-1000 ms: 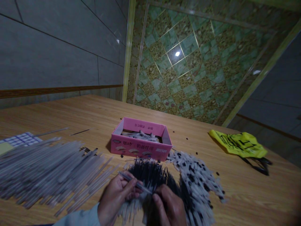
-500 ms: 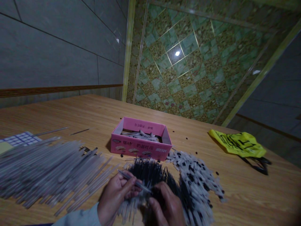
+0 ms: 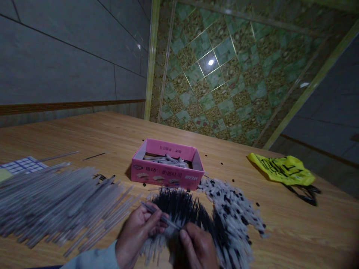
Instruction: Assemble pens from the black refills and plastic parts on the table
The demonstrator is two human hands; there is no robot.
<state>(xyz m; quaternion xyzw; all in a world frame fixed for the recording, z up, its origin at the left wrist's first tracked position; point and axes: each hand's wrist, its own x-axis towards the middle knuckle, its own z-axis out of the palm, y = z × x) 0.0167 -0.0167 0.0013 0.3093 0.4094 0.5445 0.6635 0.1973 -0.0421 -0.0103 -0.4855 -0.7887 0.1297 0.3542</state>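
Wood surface; clear-tube pile L. Ctr: blk stick bunch, pink box behind, front txt incl. "吐司", rest blurry. Yellow bag R, blk lettering illegible. L hand grips thin tube by bunch; R hand pinches its near end.

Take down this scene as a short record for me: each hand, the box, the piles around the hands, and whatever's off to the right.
Left hand: holds a thin tube
Right hand: fingertips at the tube's near end
Box: pink, open-topped, pale sticks inside
Left pile: long clear tubes
Middle pile: thin dark sticks
Right pile: small white and black pieces
Far right: yellow bag-like item, black straps
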